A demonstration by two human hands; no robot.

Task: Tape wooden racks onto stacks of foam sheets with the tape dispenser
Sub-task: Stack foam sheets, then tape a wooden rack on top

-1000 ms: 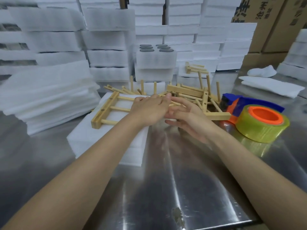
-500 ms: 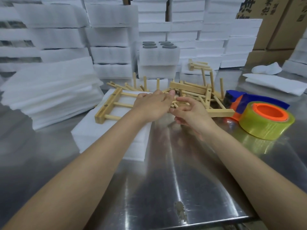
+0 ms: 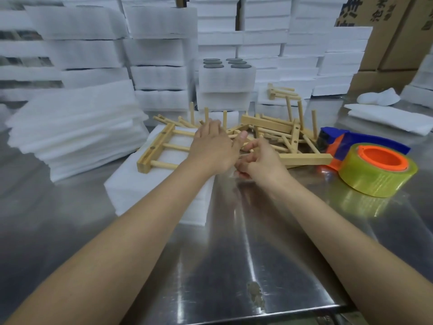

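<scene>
We press our left hand [image 3: 214, 148] flat on the pale wooden peg rack [image 3: 161, 146] to steady it atop the white foam sheet stack [image 3: 140, 186], while our right hand [image 3: 260, 160] curls loosely, holding nothing we can make out, near the blue-and-orange tape dispenser [image 3: 339, 143].

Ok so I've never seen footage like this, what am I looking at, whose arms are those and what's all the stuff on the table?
There is no machine here. A camera worn on a person's head looks forward and down, so the two bare arms are the wearer's own. The left hand rests on a wooden rack lying flat on a stack of foam sheets. The right hand is curled beside it; what it pinches, if anything, is too blurred to tell. Behind the hands lies a loose pile of racks. On the right of the steel table sits the tape dispenser, untouched. More foam stacks fill the background.
</scene>
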